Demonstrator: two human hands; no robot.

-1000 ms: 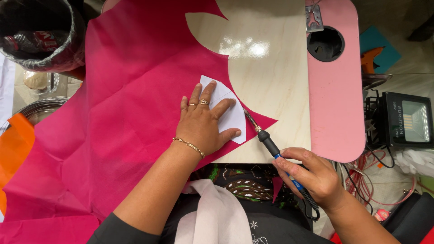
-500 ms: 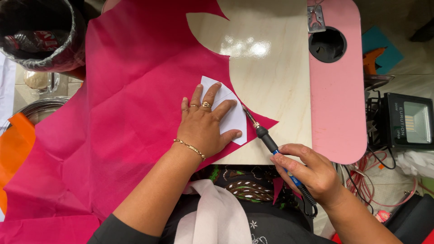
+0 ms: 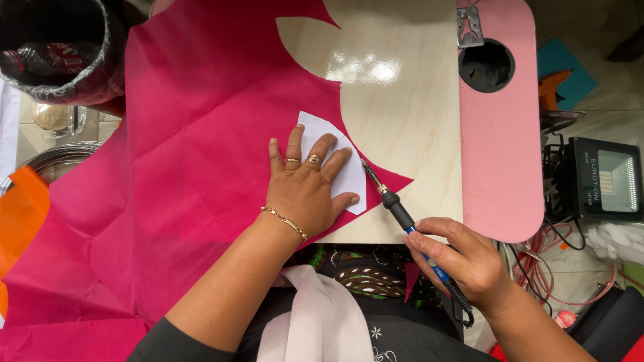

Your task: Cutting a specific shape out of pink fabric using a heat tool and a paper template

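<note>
Left hand (image 3: 305, 191) presses flat, open, on the white template (image 3: 339, 157); right hand (image 3: 463, 261) grasps the soldering iron (image 3: 399, 214).

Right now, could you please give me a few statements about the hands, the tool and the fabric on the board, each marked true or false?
1. The left hand lies flat on a white paper template. True.
2. The right hand holds a pair of scissors. False: it holds a pen-like corded tool with a metal tip and a blue and black handle.
3. The tool's tip is at the right edge of the white template. True.
4. The fabric under the template is green. False: it is pink.
5. The wooden board has a pink rim with a round hole in it. True.
6. The left wrist is bare. False: it wears a gold bracelet.
</note>
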